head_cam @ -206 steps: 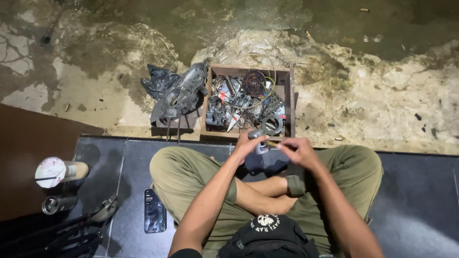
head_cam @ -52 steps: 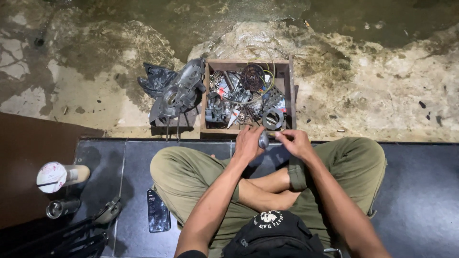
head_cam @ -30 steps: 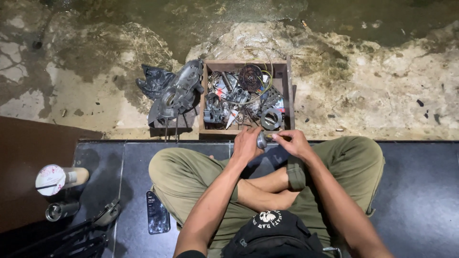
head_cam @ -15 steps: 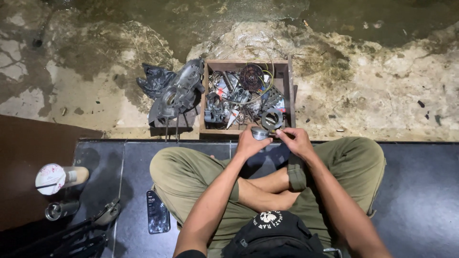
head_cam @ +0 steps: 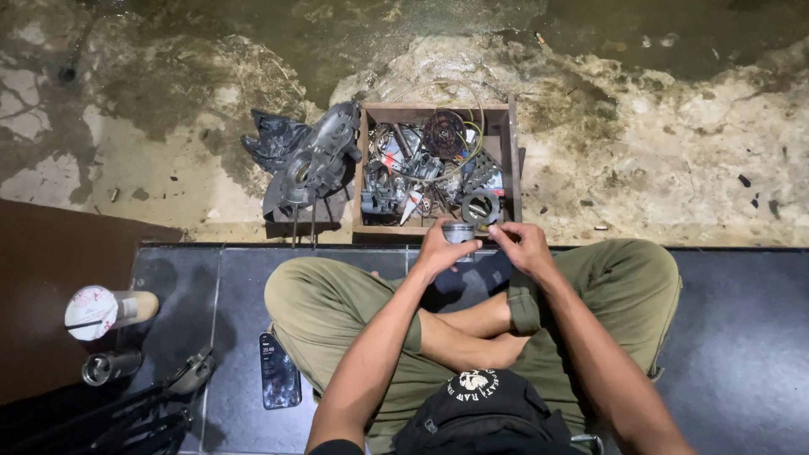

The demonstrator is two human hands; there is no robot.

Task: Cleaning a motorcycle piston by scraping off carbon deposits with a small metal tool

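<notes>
I sit cross-legged on dark floor tiles. My left hand (head_cam: pixel 440 249) and my right hand (head_cam: pixel 522 246) meet in front of my knees, both gripping a small round grey metal part (head_cam: pixel 459 232). The part is held just at the near edge of a wooden box (head_cam: pixel 516 165) full of metal engine parts, wires and a round toothed disc (head_cam: pixel 444 135). Fingers cover the lower half of the part.
A grey engine casing (head_cam: pixel 310 160) rests on black plastic left of the box. A phone (head_cam: pixel 279 369) lies by my left knee. A lidded cup (head_cam: pixel 108 308), a small metal cylinder (head_cam: pixel 111 366) and black tool handles (head_cam: pixel 160 403) lie at lower left. A black pouch (head_cam: pixel 487 409) sits on my lap.
Over the earlier frames both hands stayed together on the round part, shifting slightly forward towards the box edge. Nothing else moved.
</notes>
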